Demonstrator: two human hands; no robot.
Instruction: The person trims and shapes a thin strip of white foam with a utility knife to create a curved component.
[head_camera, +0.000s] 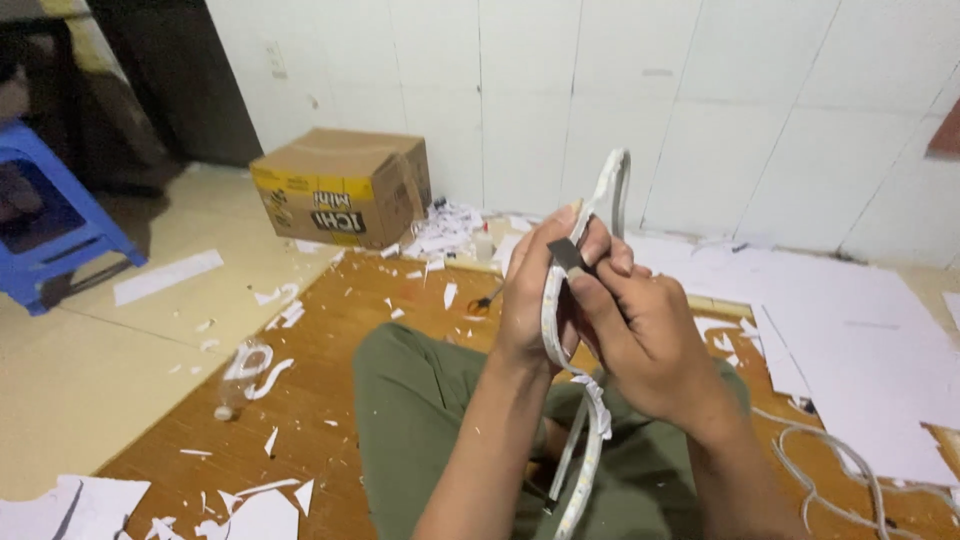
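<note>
Between the two raised hands, above the lap, a long white flexible strip (552, 300) stands nearly upright. The left hand (535, 290) is curled shut around its middle, thumb and fingers wrapped over it. The right hand (650, 335) is pinched closed on a small flat dark blade (568, 255) pressed against the strip just beside the left fingers. Above the hands the strip bends over in a narrow loop (615, 185); below them it hangs down past a frayed white wrapping (598, 395) and runs out at the bottom edge, so its lower end is cut off. What kind of tool the blade belongs to is hard to make out, since the fingers cover most of it.

Beneath the wrists lie the green trouser legs (410, 400) of the seated person. Left of and beyond the left hand, a brown cardboard box (340, 185) with a yellow band and dark printing lies upside down against the white tiled wall (560, 90). Nearer on that side, a clear plastic bottle (240, 375) lies on the wooden floor (320, 330) among white paper scraps. Far left stands a blue plastic stool (55, 235), partly out of view. Right of the right hand, large white sheets (850, 330) cover the floor, and a thin white cord (850, 470) curls just below them. Open floor is mostly to the left, on the pale boards.
</note>
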